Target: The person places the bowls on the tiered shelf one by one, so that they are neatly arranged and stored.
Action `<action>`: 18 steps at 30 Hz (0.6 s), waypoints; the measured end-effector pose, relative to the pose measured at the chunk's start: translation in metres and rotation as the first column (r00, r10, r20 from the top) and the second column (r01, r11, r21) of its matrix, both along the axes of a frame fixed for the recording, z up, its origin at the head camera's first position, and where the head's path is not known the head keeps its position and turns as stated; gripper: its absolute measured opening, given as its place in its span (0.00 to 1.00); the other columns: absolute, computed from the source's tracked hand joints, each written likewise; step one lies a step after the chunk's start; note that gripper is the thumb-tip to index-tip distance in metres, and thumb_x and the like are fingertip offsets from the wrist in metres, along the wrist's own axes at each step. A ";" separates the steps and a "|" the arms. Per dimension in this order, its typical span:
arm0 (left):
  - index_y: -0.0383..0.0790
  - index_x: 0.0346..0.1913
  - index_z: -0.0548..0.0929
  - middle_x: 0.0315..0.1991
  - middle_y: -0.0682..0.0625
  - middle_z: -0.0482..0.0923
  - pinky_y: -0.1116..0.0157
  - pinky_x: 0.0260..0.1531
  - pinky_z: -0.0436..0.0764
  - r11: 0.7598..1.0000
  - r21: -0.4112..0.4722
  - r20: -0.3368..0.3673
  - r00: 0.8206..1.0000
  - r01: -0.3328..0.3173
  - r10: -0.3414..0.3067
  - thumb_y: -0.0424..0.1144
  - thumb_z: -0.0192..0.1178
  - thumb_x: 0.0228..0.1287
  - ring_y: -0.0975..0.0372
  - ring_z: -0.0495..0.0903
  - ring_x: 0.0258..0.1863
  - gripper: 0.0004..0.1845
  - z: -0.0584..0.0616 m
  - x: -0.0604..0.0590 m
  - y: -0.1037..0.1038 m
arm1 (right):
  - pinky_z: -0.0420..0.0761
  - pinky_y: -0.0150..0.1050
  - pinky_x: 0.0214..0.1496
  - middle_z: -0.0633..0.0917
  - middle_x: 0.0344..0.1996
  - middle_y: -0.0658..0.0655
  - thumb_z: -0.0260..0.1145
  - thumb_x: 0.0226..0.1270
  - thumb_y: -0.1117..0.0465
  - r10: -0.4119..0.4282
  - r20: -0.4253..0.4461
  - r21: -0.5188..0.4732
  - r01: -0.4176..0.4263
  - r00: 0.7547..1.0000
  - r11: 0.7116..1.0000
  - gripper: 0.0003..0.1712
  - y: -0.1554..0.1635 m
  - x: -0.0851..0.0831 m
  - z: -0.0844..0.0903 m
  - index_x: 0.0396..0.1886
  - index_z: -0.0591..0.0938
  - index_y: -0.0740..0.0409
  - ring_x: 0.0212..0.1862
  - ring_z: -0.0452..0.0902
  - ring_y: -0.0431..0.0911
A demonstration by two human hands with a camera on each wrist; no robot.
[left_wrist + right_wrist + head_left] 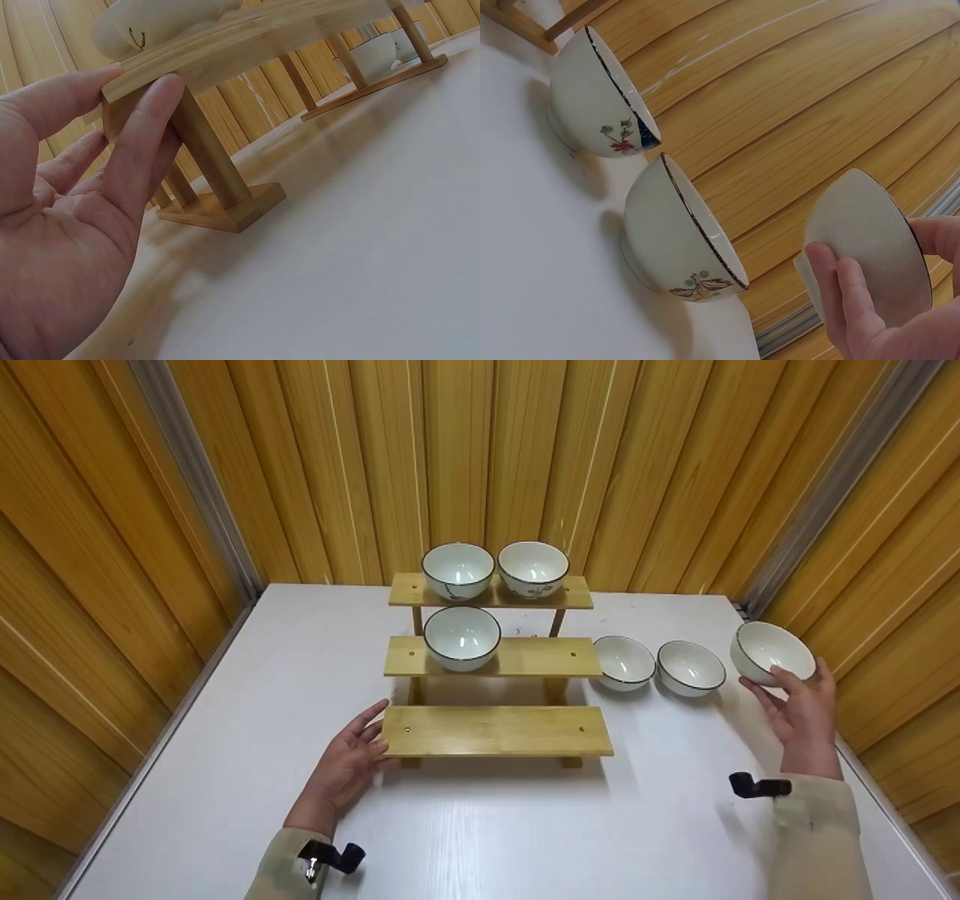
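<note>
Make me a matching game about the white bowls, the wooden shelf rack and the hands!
Things:
1. White bowl with dark rim at the far right
2. Lone white bowl with dark rim left of centre
3. Bare lowest bamboo board of the stepped rack
4. Two white bowls side by side between rack and right hand

Places:
A. on the white table
B. held in the right hand
C. touched by the left hand
D. on the middle board

Pairs: 1-B, 2-D, 3-C, 4-A

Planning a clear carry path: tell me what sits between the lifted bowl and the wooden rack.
Two bowls stand on the table between rack and held bowl, per head view.
</note>
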State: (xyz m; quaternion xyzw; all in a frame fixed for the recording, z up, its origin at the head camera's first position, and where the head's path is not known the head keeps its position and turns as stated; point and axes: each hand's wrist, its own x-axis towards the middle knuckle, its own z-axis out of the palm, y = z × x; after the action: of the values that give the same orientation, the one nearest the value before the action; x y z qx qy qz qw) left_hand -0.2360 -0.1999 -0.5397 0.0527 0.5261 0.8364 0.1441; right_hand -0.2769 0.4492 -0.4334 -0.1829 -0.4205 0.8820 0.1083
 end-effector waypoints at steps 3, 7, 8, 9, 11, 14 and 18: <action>0.45 0.82 0.54 0.68 0.50 0.73 0.59 0.52 0.85 1.000 -0.004 0.001 1.000 0.001 -0.001 0.25 0.58 0.70 0.57 0.84 0.57 0.42 0.000 0.000 0.000 | 0.87 0.51 0.54 0.33 0.79 0.34 0.63 0.69 0.75 0.022 -0.017 0.007 -0.022 1.000 1.000 0.61 -0.002 0.004 0.004 0.80 0.44 0.17 0.63 0.68 0.54; 0.45 0.82 0.54 0.68 0.50 0.73 0.60 0.52 0.85 1.000 0.003 0.001 1.000 0.006 -0.006 0.24 0.58 0.70 0.57 0.83 0.58 0.42 0.000 0.000 0.000 | 0.88 0.52 0.50 0.34 0.79 0.36 0.62 0.70 0.76 0.057 -0.051 0.021 -0.056 0.997 0.998 0.60 -0.004 0.009 0.009 0.82 0.45 0.21 0.43 0.80 0.51; 0.44 0.82 0.54 0.68 0.50 0.73 0.60 0.52 0.85 1.000 0.005 -0.002 1.000 0.008 -0.008 0.24 0.58 0.70 0.57 0.83 0.58 0.42 0.000 0.000 0.000 | 0.89 0.52 0.49 0.34 0.80 0.36 0.61 0.70 0.76 0.068 -0.062 0.022 -0.066 0.996 0.998 0.59 -0.005 0.009 0.010 0.82 0.44 0.22 0.40 0.82 0.50; 0.44 0.82 0.54 0.68 0.50 0.73 0.60 0.52 0.85 1.000 0.008 -0.003 1.000 0.009 -0.009 0.24 0.58 0.70 0.57 0.83 0.58 0.42 0.000 0.000 0.000 | 0.89 0.52 0.48 0.34 0.80 0.36 0.61 0.70 0.77 0.080 -0.073 0.022 -0.079 0.994 0.997 0.59 -0.006 0.010 0.011 0.82 0.44 0.23 0.38 0.83 0.50; 0.44 0.82 0.54 0.68 0.49 0.73 0.60 0.52 0.85 1.000 0.017 -0.002 1.000 0.012 -0.012 0.24 0.58 0.71 0.57 0.83 0.59 0.42 0.000 0.000 0.000 | 0.89 0.52 0.48 0.32 0.80 0.36 0.59 0.71 0.77 0.112 -0.100 0.021 -0.111 0.989 0.994 0.60 -0.008 0.012 0.014 0.83 0.42 0.23 0.37 0.85 0.50; 0.44 0.82 0.54 0.67 0.49 0.73 0.60 0.52 0.86 1.000 0.021 0.000 1.000 0.010 -0.010 0.24 0.58 0.70 0.57 0.83 0.59 0.42 0.001 0.000 0.000 | 0.89 0.52 0.48 0.32 0.79 0.36 0.56 0.72 0.78 0.168 -0.150 0.012 -0.168 0.974 0.986 0.59 -0.010 0.014 0.017 0.82 0.40 0.23 0.39 0.87 0.52; 0.45 0.82 0.55 0.67 0.49 0.73 0.60 0.52 0.86 1.000 0.017 0.008 1.000 0.000 0.000 0.24 0.59 0.69 0.56 0.83 0.59 0.43 0.001 0.000 0.000 | 0.89 0.51 0.49 0.41 0.77 0.39 0.54 0.73 0.78 0.228 -0.190 0.024 -0.228 0.955 0.973 0.56 -0.014 0.016 0.021 0.82 0.42 0.26 0.41 0.88 0.55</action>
State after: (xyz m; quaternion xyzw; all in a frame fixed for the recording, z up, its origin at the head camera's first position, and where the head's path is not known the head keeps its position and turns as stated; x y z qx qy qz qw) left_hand -0.2357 -0.1996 -0.5384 0.0506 0.5184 0.8412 0.1455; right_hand -0.2604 0.4356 -0.4121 -0.0473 -0.4270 0.9018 0.0460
